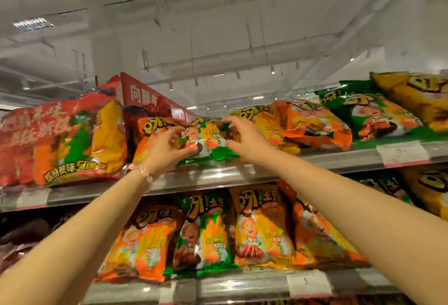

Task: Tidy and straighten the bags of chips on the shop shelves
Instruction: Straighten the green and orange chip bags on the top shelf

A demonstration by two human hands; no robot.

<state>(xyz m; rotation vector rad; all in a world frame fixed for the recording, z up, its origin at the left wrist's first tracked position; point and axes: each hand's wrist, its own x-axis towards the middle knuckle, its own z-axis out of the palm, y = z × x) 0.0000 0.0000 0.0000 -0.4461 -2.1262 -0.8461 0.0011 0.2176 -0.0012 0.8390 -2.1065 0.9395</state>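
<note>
On the top shelf (218,176), both hands' curled fingers (178,134) grip the green bag (211,139).

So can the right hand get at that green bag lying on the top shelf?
Probably yes: the right hand is already at the green bag, nothing between them, with the left hand at its other end.

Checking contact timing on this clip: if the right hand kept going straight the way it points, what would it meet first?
Most likely the green chip bag lying on the top shelf; the right hand reaches toward its right edge with curled fingers, though depth leaves contact unclear.
</note>
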